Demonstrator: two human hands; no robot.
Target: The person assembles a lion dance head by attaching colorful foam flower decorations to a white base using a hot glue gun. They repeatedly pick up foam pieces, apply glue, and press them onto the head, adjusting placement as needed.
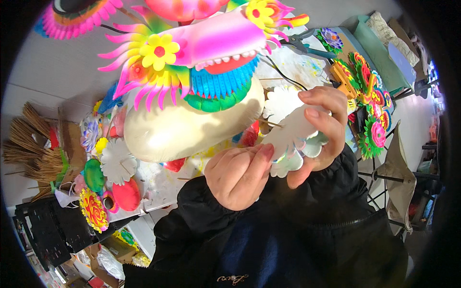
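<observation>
Two bare hands hold one white petalled piece (295, 127) just to the right of the cream form (158, 139), the large smooth oval that serves as landmark here. The right hand (326, 125) grips the piece from its outer side, fingers bent over the upper edge and thumb beneath the lower petals. The left hand (240, 177) is curled closed, its fingertips pinching the piece's near edge. The piece is tilted, with rounded petals fanning downward. A thin stick (271, 123) points from the cream form toward it; whether the two touch cannot be told.

Just beyond the held piece, also right of the cream form, shows a second white scalloped shape (278, 102). Above the cream form and overlapping it is a pink and purple dragon-like head (221, 43), with yellow flowers, a ribbed blue part and a green scalloped edge.

Near the cream form on its left lie a white flower shape (117, 161), a green oval (94, 175), a red oval (127, 194) and a yellow and red round ornament (93, 210). Farther left are bundled sticks (36, 161). Well to the right of the cream form are dark-handled pliers (305, 45), a yellow tool (342, 82) and a cluster of bright flower ornaments (377, 132). Farther right stands a beige folding seat (396, 168).
</observation>
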